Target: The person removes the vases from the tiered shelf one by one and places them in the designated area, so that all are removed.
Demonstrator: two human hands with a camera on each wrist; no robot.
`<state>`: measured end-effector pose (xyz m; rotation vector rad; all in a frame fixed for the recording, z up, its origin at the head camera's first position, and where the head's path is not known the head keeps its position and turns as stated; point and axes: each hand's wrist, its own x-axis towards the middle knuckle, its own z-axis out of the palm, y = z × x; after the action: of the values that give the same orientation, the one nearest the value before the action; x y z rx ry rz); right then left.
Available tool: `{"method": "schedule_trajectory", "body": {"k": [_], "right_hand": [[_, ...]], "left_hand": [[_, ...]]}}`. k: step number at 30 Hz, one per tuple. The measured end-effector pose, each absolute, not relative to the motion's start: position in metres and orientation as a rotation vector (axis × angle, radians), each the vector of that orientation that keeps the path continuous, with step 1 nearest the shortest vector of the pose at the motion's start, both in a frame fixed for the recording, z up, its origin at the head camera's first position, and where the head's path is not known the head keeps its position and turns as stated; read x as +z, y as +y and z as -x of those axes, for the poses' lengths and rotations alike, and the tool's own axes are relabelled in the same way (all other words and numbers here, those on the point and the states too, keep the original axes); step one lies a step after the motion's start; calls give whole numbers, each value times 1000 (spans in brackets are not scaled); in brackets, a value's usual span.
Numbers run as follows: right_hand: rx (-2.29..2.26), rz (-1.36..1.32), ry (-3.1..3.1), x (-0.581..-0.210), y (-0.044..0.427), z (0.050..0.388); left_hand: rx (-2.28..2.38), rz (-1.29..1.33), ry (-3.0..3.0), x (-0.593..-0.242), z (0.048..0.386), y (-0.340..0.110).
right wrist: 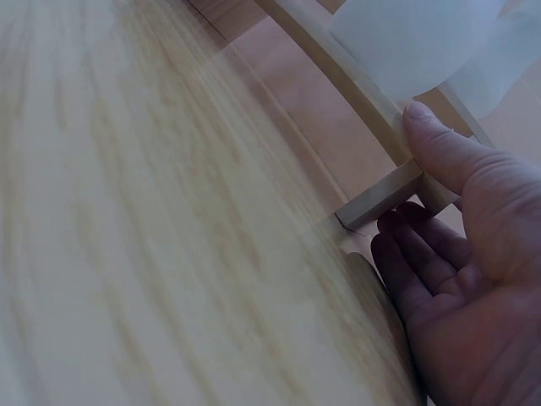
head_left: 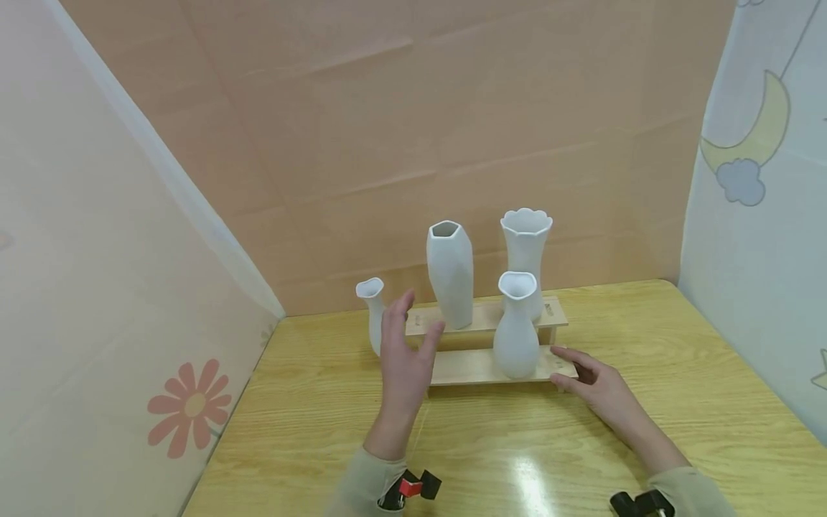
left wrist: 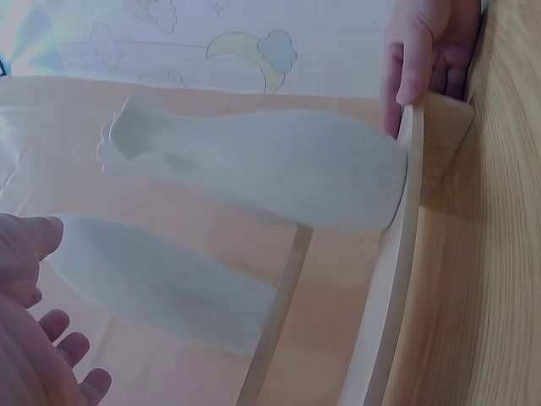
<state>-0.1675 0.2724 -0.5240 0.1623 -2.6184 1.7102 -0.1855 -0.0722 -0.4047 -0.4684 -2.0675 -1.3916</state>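
A two-tier wooden stand (head_left: 468, 368) carries white vases. My right hand (head_left: 604, 391) holds the right end of its lower board. In the right wrist view the thumb (right wrist: 439, 139) lies on the board's edge, with the other fingers curled by the stand's leg. A round-bellied vase (head_left: 517, 345) stands on the lower board, just left of that hand. On the upper board are a faceted vase (head_left: 452, 276) and a scalloped-rim vase (head_left: 526, 248). Raised before the stand's left end, my left hand (head_left: 405, 366) has its fingers spread, holding nothing. It partly hides a small slim vase (head_left: 372, 309).
Everything stands on a yellow wood-grain table (head_left: 310, 409). An orange-pink backdrop (head_left: 362, 143) rises behind the stand. Pale printed sheets hang at the left (head_left: 129, 237) and right, the right one showing a moon (head_left: 756, 129).
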Motion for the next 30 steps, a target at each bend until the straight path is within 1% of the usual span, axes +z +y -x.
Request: {"method": "schedule_trajectory", "body": {"k": [13, 19, 30], "right_hand": [[1675, -166, -2642, -523, 274, 168], [1668, -175, -2654, -524, 275, 169], [1670, -177, -2639, -526, 274, 168]], "left_hand": [[-1584, 567, -2185, -404, 176, -22], [-1671, 581, -2233, -404, 179, -4], [-1660, 574, -2250, -408, 189, 22]]}}
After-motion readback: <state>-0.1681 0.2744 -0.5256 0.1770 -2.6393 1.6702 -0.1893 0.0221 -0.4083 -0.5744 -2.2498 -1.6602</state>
